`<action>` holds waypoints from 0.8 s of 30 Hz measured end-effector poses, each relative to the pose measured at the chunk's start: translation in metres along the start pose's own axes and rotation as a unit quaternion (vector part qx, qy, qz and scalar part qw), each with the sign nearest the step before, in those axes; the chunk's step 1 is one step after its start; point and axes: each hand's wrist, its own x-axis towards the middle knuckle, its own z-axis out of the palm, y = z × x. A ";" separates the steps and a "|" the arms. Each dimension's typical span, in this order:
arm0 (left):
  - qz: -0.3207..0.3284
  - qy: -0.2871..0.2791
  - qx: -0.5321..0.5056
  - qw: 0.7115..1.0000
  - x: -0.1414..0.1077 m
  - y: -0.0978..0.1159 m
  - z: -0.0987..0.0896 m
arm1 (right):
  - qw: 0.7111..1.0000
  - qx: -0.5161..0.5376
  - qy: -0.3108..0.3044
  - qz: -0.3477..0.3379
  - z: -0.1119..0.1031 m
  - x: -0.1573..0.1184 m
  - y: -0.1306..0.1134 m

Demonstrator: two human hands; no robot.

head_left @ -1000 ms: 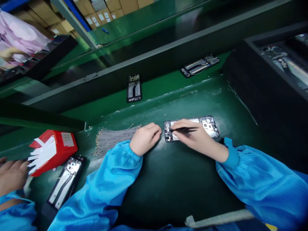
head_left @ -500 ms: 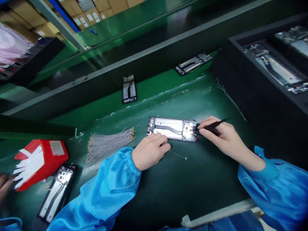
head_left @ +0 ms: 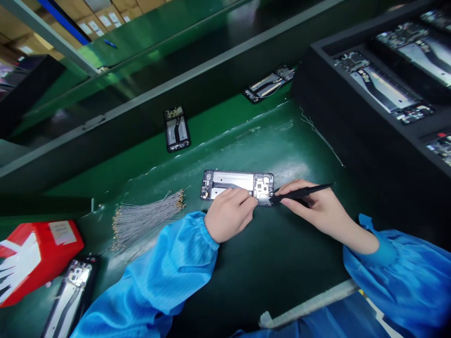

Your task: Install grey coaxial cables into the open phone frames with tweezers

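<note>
An opened phone [head_left: 232,180] lies flat on the green mat in front of me, its circuit board at the right end. My left hand [head_left: 230,213] is closed in a pinch at the phone's lower edge, covering part of it. The thin cable in its fingers, visible a moment ago, is now hidden by the hand. In my right hand [head_left: 310,204] are black tweezers [head_left: 310,190], their tips at the lower right corner of the phone by the board. A bundle of thin grey cables [head_left: 148,218] with gold ends lies left of the phone.
More opened phones [head_left: 177,130] [head_left: 269,84] lie at the back. Another phone [head_left: 70,295] is at lower left beside a red box [head_left: 66,241] with white strips. On the right stands a black foam tray [head_left: 310,70] holding several phones. Loose wires [head_left: 322,136] lie beside it.
My left hand has slid right along the phone's lower edge, and the cable's free end no longer shows. The tweezer tips have moved to the phone's lower right corner. The view has shifted right.
</note>
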 end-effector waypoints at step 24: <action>0.011 0.000 -0.017 1.000 0.001 0.000 -0.002 | 0.990 -0.061 -0.043 -0.121 0.004 -0.002 -0.008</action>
